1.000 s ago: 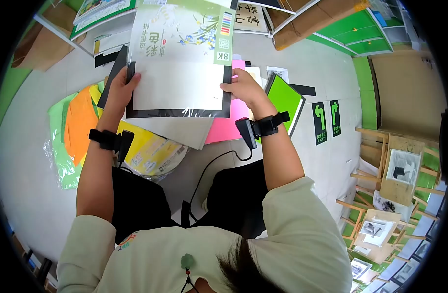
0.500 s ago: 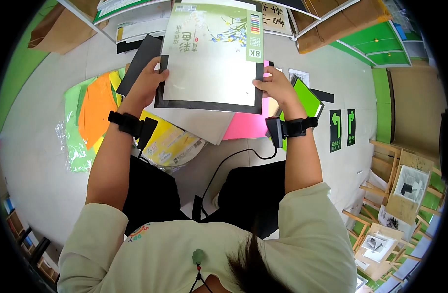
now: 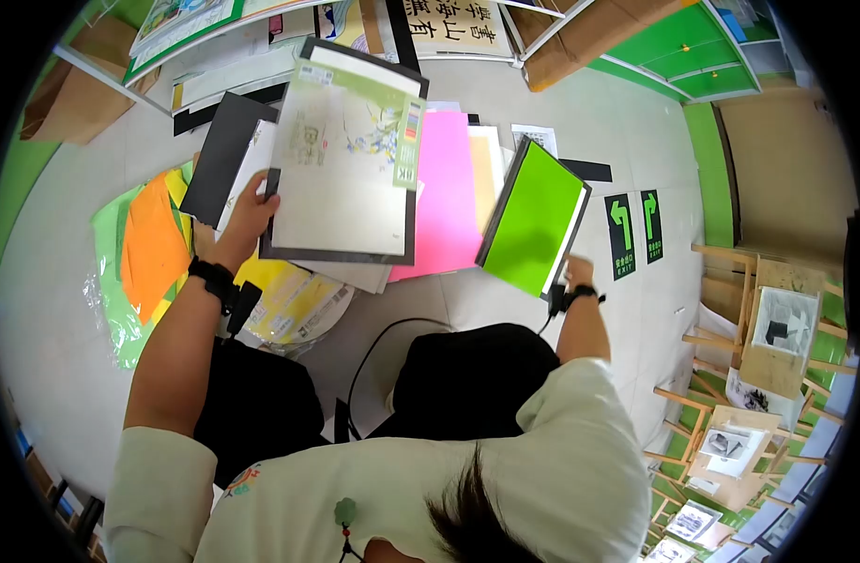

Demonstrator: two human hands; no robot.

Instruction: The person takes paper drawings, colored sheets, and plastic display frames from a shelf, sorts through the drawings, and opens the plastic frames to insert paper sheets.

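My left hand grips the left edge of a clear-wrapped paper pack with a black border and a green flowered label. The pack is raised over the papers on the floor, slightly tilted. My right hand is beside the lower right corner of a bright green pad with a dark edge; its fingers are small and partly hidden, so its hold is unclear. Between the pack and the pad lie pink sheets and a cream sheet. A black folder lies behind my left hand.
Orange sheets and green sheets in plastic lie at the left, with a yellow round pack near my knees. A shelf stands ahead. Exit signs mark the floor at right, before wooden easels.
My right hand has let go of the flowered pack and moved down and right to the green pad. The pack, now only in my left hand, has tilted and uncovered more pink paper.
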